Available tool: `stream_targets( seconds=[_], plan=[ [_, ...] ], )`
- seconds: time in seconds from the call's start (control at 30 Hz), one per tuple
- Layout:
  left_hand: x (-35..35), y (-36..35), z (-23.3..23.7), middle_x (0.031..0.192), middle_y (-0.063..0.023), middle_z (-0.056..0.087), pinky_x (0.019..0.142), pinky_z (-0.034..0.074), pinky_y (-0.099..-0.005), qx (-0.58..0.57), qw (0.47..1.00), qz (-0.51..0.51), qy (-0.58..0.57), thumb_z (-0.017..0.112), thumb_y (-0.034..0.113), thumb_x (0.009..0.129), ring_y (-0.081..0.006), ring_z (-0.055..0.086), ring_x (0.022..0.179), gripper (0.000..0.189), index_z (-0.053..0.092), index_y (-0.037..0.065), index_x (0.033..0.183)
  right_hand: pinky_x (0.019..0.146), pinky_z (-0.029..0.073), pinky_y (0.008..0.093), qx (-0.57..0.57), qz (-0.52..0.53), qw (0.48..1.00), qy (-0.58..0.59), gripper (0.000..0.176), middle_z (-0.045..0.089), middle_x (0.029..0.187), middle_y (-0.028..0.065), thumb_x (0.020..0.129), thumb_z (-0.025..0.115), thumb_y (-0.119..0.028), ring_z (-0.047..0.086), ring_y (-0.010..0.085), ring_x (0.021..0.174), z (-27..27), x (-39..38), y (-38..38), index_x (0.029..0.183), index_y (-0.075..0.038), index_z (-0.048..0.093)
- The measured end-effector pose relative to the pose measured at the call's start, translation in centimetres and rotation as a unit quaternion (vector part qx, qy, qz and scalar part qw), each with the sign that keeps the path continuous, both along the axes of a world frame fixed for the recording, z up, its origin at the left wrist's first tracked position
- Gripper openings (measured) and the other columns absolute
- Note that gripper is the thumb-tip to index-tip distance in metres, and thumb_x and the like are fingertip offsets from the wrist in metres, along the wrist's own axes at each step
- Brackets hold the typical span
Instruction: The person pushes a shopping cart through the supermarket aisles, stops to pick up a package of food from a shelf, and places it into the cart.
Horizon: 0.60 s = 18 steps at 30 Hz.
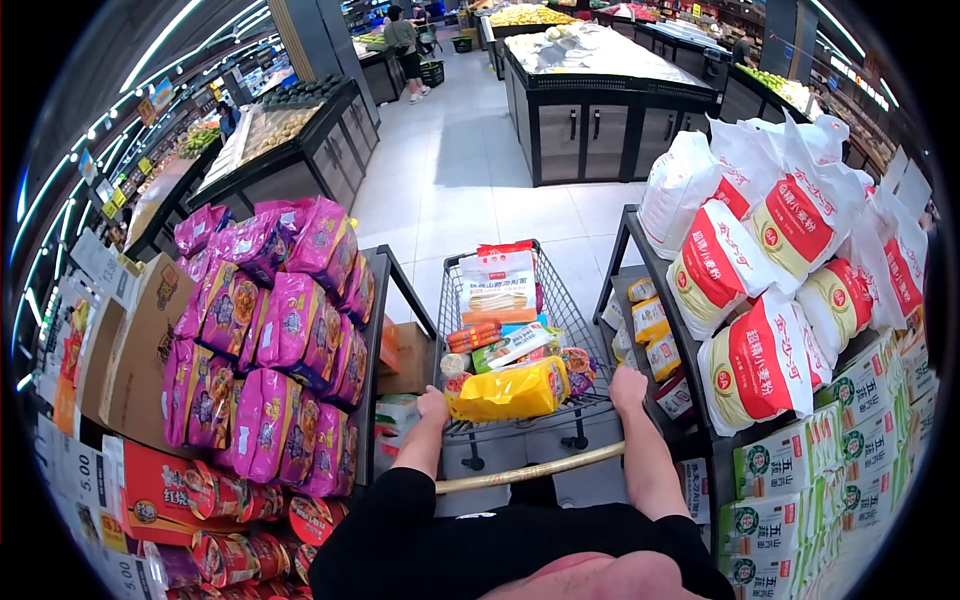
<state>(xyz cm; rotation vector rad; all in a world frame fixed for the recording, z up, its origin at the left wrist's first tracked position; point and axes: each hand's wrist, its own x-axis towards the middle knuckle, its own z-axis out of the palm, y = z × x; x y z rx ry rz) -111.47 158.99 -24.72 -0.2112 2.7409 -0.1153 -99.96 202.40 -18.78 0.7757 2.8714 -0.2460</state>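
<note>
A metal shopping cart stands in front of me, with its yellowish handle bar close to my body. In it lie a yellow package, a green and white bag, orange-red wrapped rolls and a white and red noodle pack. My left hand is at the basket's near left corner, its fingers curled in. At the near right corner is my right hand, also closed. What the fingers of either hand grip is too small to make out.
Purple noodle packs are stacked on a left shelf, above red cup noodles. White and red flour sacks fill the right shelf. Produce stands rise ahead beside a tiled aisle. A person stands far off at the upper left.
</note>
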Motion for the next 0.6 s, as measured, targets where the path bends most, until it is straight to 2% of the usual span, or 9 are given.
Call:
stream_targets(
  seconds=[0.4, 0.6],
  plan=[
    [1.4, 1.0, 1.2, 0.112, -0.0218, 0.069, 0.087, 0.054, -0.0383, -0.016, 0.999, -0.001, -0.031, 0.065, 0.023, 0.088, -0.032, 0.068, 0.106, 0.049, 0.047, -0.003, 0.126, 0.077, 0.057, 0.0382, -0.004, 0.012, 1.0, -0.002, 0.013, 0.075, 0.091, 0.013, 0.086, 0.063, -0.012, 0.073, 0.0289, 0.088, -0.4, 1.0, 0.8, 0.087, -0.008, 0.075],
    [2.6, 1.5, 1.8, 0.114, -0.0227, 0.068, 0.088, 0.054, -0.0394, -0.012, 0.999, -0.004, -0.031, 0.064, 0.025, 0.089, -0.0334, 0.068, 0.105, 0.053, 0.046, -0.005, 0.129, 0.076, 0.057, 0.038, -0.003, 0.024, 1.0, -0.006, 0.013, 0.075, 0.09, 0.0123, 0.086, 0.062, -0.012, 0.073, 0.0279, 0.088, -0.3, 1.7, 1.3, 0.087, -0.009, 0.075]
  ],
)
